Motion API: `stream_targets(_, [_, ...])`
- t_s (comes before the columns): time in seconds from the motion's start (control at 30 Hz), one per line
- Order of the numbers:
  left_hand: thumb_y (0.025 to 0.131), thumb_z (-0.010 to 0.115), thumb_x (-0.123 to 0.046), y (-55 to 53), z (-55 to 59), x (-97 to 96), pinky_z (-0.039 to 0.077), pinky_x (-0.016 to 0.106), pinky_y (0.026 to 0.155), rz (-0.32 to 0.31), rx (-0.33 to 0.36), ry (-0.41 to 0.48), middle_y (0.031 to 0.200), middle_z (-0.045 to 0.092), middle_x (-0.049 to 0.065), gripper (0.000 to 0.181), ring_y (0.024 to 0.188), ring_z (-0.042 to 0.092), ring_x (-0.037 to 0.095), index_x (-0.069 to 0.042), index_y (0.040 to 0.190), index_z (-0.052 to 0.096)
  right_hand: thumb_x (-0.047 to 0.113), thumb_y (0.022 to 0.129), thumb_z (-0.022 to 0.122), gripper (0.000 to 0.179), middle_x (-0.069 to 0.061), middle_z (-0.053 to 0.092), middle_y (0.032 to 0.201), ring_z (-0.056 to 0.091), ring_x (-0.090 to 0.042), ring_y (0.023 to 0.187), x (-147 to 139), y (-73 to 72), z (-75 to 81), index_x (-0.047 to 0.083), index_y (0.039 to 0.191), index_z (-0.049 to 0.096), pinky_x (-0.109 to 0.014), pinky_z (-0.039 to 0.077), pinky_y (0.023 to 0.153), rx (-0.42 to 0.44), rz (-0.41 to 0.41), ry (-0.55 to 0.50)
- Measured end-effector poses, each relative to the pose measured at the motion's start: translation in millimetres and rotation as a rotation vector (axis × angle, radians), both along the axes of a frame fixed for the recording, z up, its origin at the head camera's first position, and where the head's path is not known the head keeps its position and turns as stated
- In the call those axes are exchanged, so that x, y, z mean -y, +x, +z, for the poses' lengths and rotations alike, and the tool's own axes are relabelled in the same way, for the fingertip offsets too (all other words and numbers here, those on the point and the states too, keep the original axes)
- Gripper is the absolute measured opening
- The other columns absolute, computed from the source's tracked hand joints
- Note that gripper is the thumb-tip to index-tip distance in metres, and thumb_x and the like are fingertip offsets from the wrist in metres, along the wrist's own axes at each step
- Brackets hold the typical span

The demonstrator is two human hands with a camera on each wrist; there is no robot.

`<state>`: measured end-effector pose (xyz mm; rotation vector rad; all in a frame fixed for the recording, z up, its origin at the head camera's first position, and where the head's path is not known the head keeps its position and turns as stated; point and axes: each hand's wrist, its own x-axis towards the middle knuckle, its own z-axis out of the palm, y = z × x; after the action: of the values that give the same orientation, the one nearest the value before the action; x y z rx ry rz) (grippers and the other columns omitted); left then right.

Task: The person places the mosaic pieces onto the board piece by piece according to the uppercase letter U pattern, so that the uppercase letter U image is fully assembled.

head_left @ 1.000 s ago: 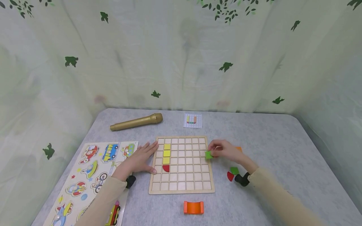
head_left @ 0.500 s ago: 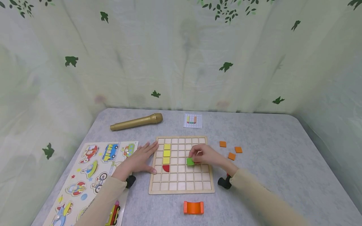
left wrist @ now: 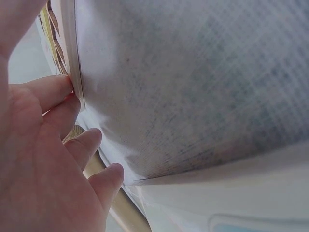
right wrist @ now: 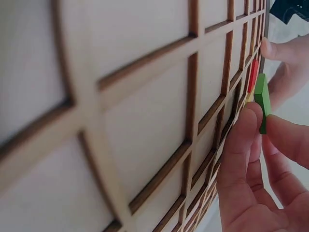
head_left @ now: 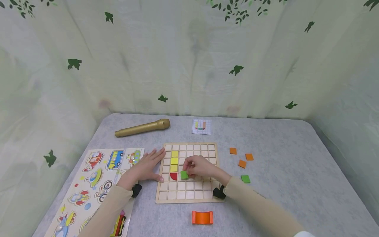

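Observation:
A wooden grid board [head_left: 189, 200] lies on the table, with several yellow square tiles [head_left: 174, 161] in one column and a red quarter-circle tile [head_left: 173, 176] just below them. Between thumb and fingers my right hand [head_left: 199, 166] pinches a green square tile [head_left: 184, 174], over the cell to the right of the red tile. In the right wrist view the green tile [right wrist: 262, 101] is tilted and held just off the grid. My left hand [head_left: 145, 168] is spread along the board's left edge, its fingertips touching the rim in the left wrist view.
Right of the board lie orange square tiles [head_left: 242, 163] and another green tile [head_left: 245, 179]. An orange curved block [head_left: 202, 218] sits in front. Behind are a gold microphone [head_left: 143, 127] and a small pattern card [head_left: 202, 126]. A vehicle picture puzzle [head_left: 94, 187] lies left, partly under the left arm.
My right hand has carried the green tile leftward from the board's right edge to beside the red tile. The left hand has stayed in place.

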<state>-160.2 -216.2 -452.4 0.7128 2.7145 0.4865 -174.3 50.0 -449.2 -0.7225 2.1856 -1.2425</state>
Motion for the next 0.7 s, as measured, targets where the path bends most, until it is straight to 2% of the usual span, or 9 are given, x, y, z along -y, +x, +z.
stream_targets(0.2, [0.072, 0.078, -0.048, 0.8, -0.1, 0.3, 0.013, 0.063, 0.109, 0.001, -0.01, 0.005, 0.157, 0.017, 0.017, 0.107, 0.141, 0.011, 0.044, 0.001, 0.15, 0.025, -0.004, 0.085, 0.063, 0.012, 0.001, 0.059, 0.07, 0.055, -0.013, 0.058, 9, 0.6, -0.5, 0.008, 0.084, 0.065, -0.023, 0.047, 0.054, -0.051, 0.003, 0.043])
stream_targets(0.47, [0.072, 0.078, -0.049, 0.6, -0.9, -0.1, 0.012, 0.062, 0.109, 0.001, -0.011, 0.007, 0.157, 0.017, 0.017, 0.107, 0.141, 0.011, 0.044, 0.001, 0.15, 0.025, -0.002, 0.084, 0.064, 0.014, 0.004, 0.055, 0.064, 0.05, -0.009, 0.056, 15, 2.1, 0.9, 0.012, 0.081, 0.064, -0.023, 0.043, 0.057, -0.182, 0.02, 0.152])
stream_targets(0.7, [0.072, 0.078, -0.049, 0.8, -0.8, 0.2, 0.013, 0.062, 0.109, 0.005, -0.009, 0.0, 0.157, 0.017, 0.016, 0.107, 0.141, 0.011, 0.043, 0.0, 0.15, 0.025, -0.001, 0.083, 0.066, 0.014, 0.005, 0.054, 0.063, 0.048, -0.009, 0.059, 17, 3.5, 0.9, 0.012, 0.078, 0.064, -0.023, 0.041, 0.057, -0.208, 0.012, 0.199])
